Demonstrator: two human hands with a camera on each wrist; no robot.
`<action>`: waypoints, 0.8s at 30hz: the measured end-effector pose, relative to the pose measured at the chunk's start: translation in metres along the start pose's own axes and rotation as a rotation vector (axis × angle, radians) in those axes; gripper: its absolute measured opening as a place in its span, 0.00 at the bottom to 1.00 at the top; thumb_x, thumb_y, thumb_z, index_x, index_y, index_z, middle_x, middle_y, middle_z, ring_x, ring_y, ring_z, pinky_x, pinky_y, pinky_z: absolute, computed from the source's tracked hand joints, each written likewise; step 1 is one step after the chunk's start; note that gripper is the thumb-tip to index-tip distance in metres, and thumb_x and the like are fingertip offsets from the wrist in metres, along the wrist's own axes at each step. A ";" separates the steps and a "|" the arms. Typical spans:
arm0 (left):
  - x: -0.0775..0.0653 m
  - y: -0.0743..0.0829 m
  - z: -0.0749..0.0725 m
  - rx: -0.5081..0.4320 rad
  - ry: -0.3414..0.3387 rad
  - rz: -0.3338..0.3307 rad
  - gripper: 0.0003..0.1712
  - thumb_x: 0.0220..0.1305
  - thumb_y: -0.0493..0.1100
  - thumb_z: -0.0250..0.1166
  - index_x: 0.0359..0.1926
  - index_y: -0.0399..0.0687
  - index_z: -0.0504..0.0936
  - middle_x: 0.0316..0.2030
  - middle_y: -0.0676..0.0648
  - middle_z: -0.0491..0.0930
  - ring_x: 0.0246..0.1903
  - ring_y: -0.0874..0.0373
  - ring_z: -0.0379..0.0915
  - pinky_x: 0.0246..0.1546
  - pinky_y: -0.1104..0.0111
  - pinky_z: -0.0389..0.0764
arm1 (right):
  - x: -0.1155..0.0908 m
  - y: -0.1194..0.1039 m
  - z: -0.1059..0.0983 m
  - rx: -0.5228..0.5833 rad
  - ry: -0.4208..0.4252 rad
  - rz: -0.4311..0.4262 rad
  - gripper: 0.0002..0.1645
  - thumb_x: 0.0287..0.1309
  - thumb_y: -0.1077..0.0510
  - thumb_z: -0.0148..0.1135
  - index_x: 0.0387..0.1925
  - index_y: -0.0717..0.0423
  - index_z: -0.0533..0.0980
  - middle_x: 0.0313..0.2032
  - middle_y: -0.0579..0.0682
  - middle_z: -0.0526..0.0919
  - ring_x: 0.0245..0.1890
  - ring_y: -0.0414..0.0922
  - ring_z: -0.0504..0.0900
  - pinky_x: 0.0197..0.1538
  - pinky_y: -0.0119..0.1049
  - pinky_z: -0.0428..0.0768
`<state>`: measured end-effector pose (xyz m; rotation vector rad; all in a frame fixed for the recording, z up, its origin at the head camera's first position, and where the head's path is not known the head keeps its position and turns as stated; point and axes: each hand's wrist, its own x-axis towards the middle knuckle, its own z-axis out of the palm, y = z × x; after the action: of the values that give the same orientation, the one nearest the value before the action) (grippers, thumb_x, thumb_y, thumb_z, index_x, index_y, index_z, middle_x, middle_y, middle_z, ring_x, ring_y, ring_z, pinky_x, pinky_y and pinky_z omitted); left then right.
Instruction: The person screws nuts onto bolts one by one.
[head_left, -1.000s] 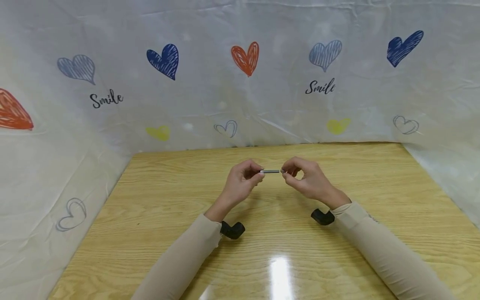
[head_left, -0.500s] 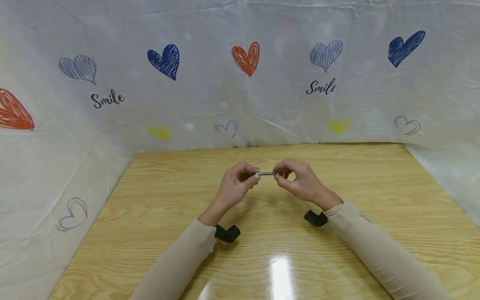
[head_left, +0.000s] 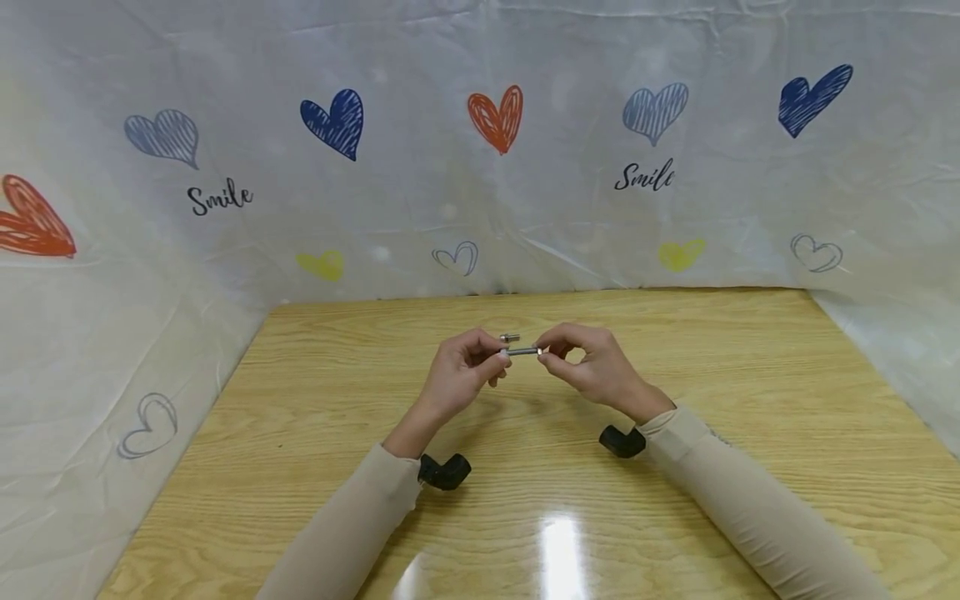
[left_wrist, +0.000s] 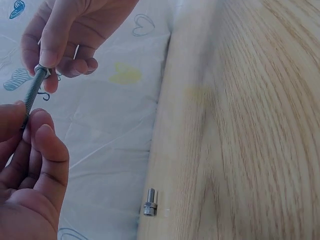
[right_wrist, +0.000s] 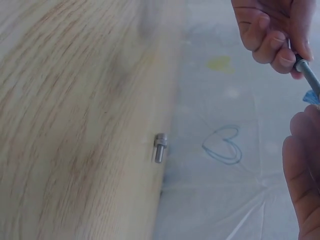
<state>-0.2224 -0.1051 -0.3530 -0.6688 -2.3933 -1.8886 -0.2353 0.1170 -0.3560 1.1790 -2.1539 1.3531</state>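
Observation:
A long threaded bolt [head_left: 522, 352] is held level above the table between both hands. My left hand [head_left: 453, 377] pinches its head end between thumb and fingers. At the other end, the thumb and finger of my right hand [head_left: 598, 372] pinch a hex nut [left_wrist: 42, 71], which sits at the bolt's tip in the left wrist view. How far the nut is threaded on cannot be told. Behind the left fingertips, a shorter bolt [head_left: 510, 337] lies on the table. The right wrist view shows that short bolt [right_wrist: 160, 147] with a nut on it.
The wood-grain table [head_left: 360, 375] spreads under both arms. White cloth [head_left: 405, 192] printed with hearts closes off its far edge and sides. A black wrist mount [head_left: 446, 472] sticks out from the left sleeve, another [head_left: 622, 442] from the right.
Both hands have shifted left and slightly nearer. The nut in the right hand has come from just off the bolt's end to meet it. The short bolt behind has come into view.

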 end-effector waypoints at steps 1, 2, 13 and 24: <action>0.000 0.000 0.000 0.005 -0.002 0.002 0.08 0.65 0.32 0.61 0.41 0.27 0.79 0.31 0.33 0.79 0.27 0.33 0.72 0.26 0.69 0.76 | 0.000 0.000 0.000 -0.002 0.000 0.001 0.08 0.55 0.73 0.63 0.38 0.66 0.80 0.31 0.55 0.84 0.28 0.45 0.81 0.34 0.40 0.79; 0.000 0.000 -0.001 0.012 -0.003 0.002 0.08 0.65 0.32 0.61 0.41 0.27 0.79 0.30 0.34 0.79 0.27 0.33 0.72 0.26 0.69 0.76 | 0.000 0.000 0.001 -0.004 0.000 0.003 0.08 0.55 0.73 0.63 0.38 0.66 0.80 0.31 0.55 0.84 0.28 0.45 0.81 0.34 0.40 0.79; -0.001 0.002 -0.003 0.050 -0.051 0.008 0.09 0.70 0.35 0.56 0.32 0.35 0.78 0.28 0.33 0.78 0.22 0.42 0.70 0.23 0.61 0.75 | 0.001 0.000 0.003 0.015 0.046 -0.088 0.10 0.51 0.77 0.64 0.37 0.67 0.80 0.32 0.58 0.84 0.28 0.46 0.80 0.32 0.38 0.78; 0.000 0.005 -0.003 0.076 -0.113 -0.046 0.16 0.73 0.37 0.51 0.29 0.35 0.78 0.24 0.32 0.76 0.19 0.50 0.68 0.19 0.69 0.71 | -0.001 0.001 0.005 0.018 0.053 -0.127 0.11 0.50 0.78 0.64 0.37 0.68 0.80 0.33 0.57 0.84 0.27 0.46 0.81 0.32 0.41 0.79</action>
<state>-0.2213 -0.1074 -0.3477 -0.7403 -2.5558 -1.8125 -0.2349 0.1135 -0.3594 1.2491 -1.9988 1.3363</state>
